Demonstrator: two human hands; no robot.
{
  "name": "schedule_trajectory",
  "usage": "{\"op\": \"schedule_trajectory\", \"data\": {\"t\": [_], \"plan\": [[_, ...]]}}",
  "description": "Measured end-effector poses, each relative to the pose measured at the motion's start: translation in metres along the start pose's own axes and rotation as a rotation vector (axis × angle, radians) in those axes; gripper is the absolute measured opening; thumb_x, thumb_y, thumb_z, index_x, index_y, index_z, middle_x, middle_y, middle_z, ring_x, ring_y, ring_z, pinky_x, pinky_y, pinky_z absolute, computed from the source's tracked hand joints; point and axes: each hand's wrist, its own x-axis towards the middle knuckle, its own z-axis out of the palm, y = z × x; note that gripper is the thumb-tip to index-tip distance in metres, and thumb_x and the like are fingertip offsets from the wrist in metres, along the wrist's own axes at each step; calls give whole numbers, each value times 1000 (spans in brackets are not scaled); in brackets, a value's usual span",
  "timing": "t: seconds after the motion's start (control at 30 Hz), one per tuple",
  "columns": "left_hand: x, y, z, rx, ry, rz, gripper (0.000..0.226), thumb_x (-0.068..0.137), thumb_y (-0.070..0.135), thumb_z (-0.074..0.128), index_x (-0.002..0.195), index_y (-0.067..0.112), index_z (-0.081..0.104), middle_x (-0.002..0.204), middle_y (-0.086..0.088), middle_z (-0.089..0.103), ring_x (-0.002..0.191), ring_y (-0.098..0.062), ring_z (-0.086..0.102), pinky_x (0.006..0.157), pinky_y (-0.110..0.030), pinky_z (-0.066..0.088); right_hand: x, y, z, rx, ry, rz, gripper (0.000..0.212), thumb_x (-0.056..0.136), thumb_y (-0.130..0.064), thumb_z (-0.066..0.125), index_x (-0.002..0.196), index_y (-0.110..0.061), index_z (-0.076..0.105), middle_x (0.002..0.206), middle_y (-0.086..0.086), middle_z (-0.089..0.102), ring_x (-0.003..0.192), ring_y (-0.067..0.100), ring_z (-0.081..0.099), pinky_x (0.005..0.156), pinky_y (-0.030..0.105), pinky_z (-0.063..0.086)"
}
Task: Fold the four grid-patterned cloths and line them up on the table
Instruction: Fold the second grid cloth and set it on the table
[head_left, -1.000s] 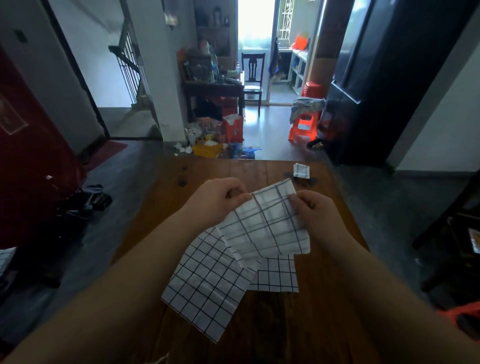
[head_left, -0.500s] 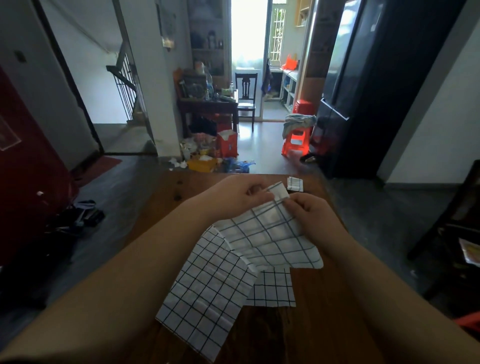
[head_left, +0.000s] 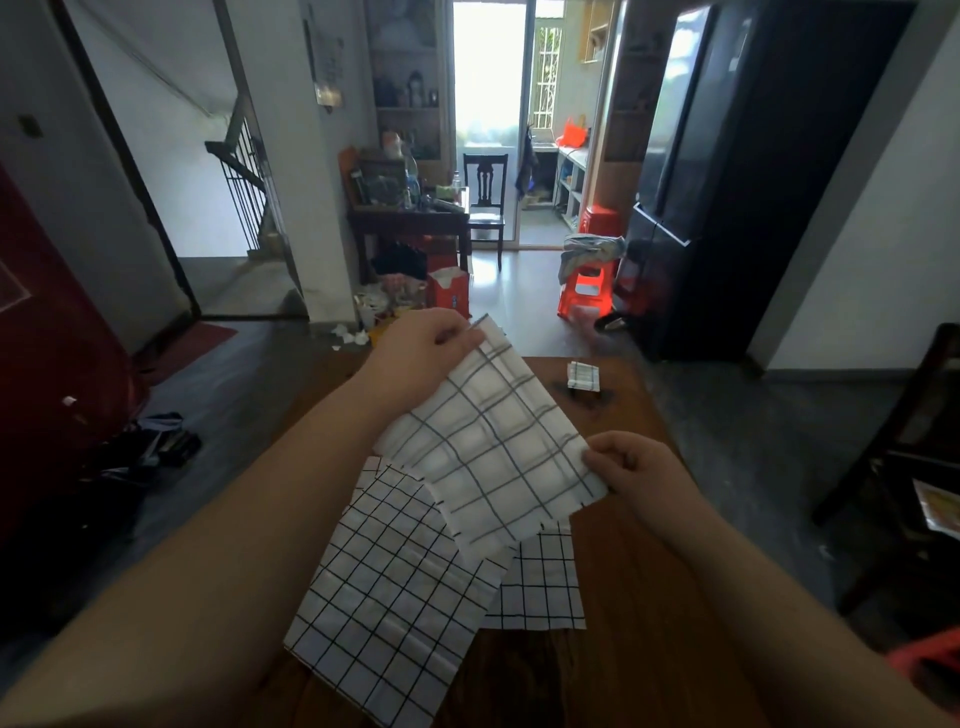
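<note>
I hold a white cloth with a wide grey grid (head_left: 498, 447) stretched in the air above the wooden table (head_left: 639, 613). My left hand (head_left: 421, 348) pinches its far corner. My right hand (head_left: 634, 473) pinches its right corner. Under it on the table lies a larger cloth with a black grid (head_left: 389, 597), flat and slanted to the left. A third cloth with a finer black grid (head_left: 540, 587) lies partly beneath both. A small folded grid cloth (head_left: 583, 375) rests at the table's far right end.
The table's right edge runs just beyond my right hand. A dark chair (head_left: 914, 457) stands to the right of the table. A black fridge (head_left: 717, 182) and an orange stool (head_left: 584, 286) are further back. Clutter lies on the floor beyond the table's far end.
My hands have moved apart: the left went up and away, the right came down toward me. The held cloth is now spread open and taut between them.
</note>
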Motion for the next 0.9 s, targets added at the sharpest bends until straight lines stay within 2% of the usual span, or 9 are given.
{"op": "schedule_trajectory", "data": {"t": [0.1,0.23,0.3,0.37,0.47,0.6,0.67,0.73,0.9], "plan": [[0,-3,-5,-11,16,-10,24,100,36,59,87,19,70,76,0,62,72,-12,57,64,-29,43,5,6,-3,-37,1,19,11,97,-17,62,95,-23,71,84,-9,75,76,0,70,73,20,56],[-4,-5,-10,-4,32,-6,26,100,35,59,85,16,68,75,-3,61,68,-13,54,63,-28,44,15,16,-6,-203,44,41,16,96,-15,64,92,-30,67,88,-12,72,78,-5,66,65,10,50],[-7,-5,-9,19,-25,0,26,100,37,59,83,19,67,72,-1,59,66,-12,53,62,-28,43,19,16,-4,-260,95,42,16,97,-17,62,102,-32,65,100,-14,68,87,-3,63,63,11,46],[-9,-3,-5,52,-99,27,26,99,37,61,80,19,65,71,1,57,66,-12,52,62,-30,42,23,9,2,-217,111,8,21,98,-18,61,116,-29,62,107,-15,64,96,0,60,68,11,44],[-13,5,3,116,-224,66,24,98,39,61,84,20,66,74,2,60,67,-11,54,62,-28,42,26,-14,17,-121,24,-103,27,98,-27,61,123,-34,55,110,-26,57,101,-8,55,76,10,42],[-17,11,12,158,-279,123,22,98,37,63,87,19,68,77,-2,62,68,-10,54,61,-25,41,32,-34,34,43,-122,-128,19,98,-30,62,116,-32,63,107,-13,71,98,0,67,83,23,56],[-17,10,12,152,-265,118,21,98,38,63,87,20,68,76,0,61,67,-7,53,61,-23,40,33,-36,37,33,-178,-106,10,98,-27,62,104,-30,69,98,-8,76,89,3,71,80,26,57],[-17,7,10,131,-248,89,22,97,40,63,90,20,69,79,-2,63,71,-11,57,64,-25,44,31,-34,38,-4,-215,-94,13,99,-24,62,95,-31,71,92,-10,77,84,4,72,79,27,57],[-24,-18,-2,-22,-256,-74,17,96,52,57,105,41,66,102,13,67,95,-2,61,79,-26,48,26,-26,32,126,-189,11,12,99,-22,60,97,-25,71,93,-9,78,85,8,74,80,28,59]]}}
